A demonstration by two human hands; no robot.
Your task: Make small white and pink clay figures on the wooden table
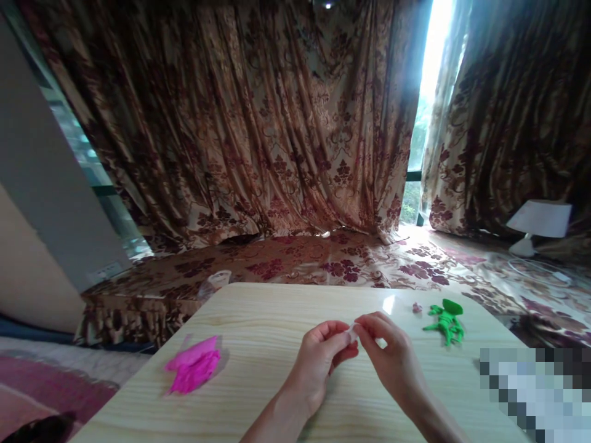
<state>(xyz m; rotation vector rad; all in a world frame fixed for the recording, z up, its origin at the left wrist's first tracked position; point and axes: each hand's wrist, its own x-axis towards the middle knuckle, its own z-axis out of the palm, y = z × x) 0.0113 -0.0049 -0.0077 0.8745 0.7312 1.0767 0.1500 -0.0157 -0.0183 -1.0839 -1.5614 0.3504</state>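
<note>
My left hand (321, 354) and my right hand (385, 341) meet above the middle of the table (258, 332). Between their fingertips is a small whitish piece (351, 333), pinched from both sides; its kind is too small to make out. To the right of my right hand lies a bright green figure (446, 325) with limb-like parts and a rounded flat top. Close beside it sits a tiny pinkish lump (417, 307). Off to the left, apart from my hands, rests a crumpled bright pink bundle (194, 364), partly in clear wrapping.
Behind the table runs a ledge under floral cloth (295, 258), with patterned curtains (295, 123) above. A clear plastic container (216, 282) stands past the table's far left corner. At the right is a white lamp (538, 219) with its cord. A pixelated patch covers the lower right.
</note>
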